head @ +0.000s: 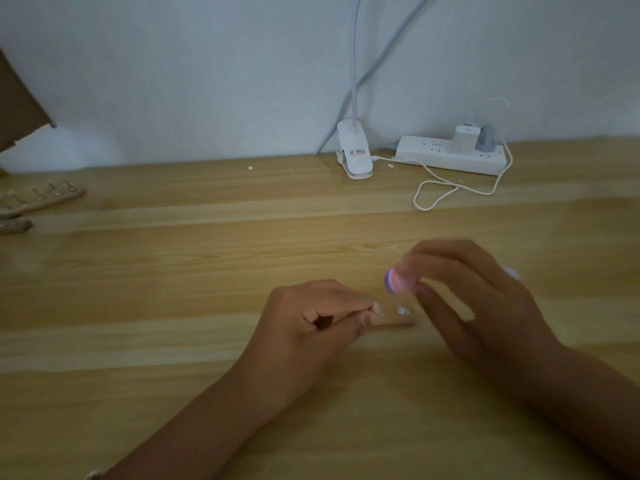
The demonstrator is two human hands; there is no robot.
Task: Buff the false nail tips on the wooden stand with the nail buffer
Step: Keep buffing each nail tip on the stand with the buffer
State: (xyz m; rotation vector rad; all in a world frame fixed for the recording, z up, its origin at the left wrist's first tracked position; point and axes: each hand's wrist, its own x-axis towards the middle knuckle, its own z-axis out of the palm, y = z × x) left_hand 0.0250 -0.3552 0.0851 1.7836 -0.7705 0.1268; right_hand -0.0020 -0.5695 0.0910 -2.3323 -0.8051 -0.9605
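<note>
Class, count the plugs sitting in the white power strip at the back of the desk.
2: a white adapter and a grey plug, side by side on the power strip, away from the clip lamp.

A modest home work corner: a light wooden table (173,237) stands against a bare white wall (173,64), with a clip-on lamp (355,154), a white power strip (450,159) carrying a charger (462,138), and cardboard (17,98) at the left edge.

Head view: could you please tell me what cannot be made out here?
Head view only.
The nail buffer: motion-blurred, partly hidden by the right hand.
The wooden stand: mostly covered by the left hand.
The nail tip: too small to judge its finish.
</note>
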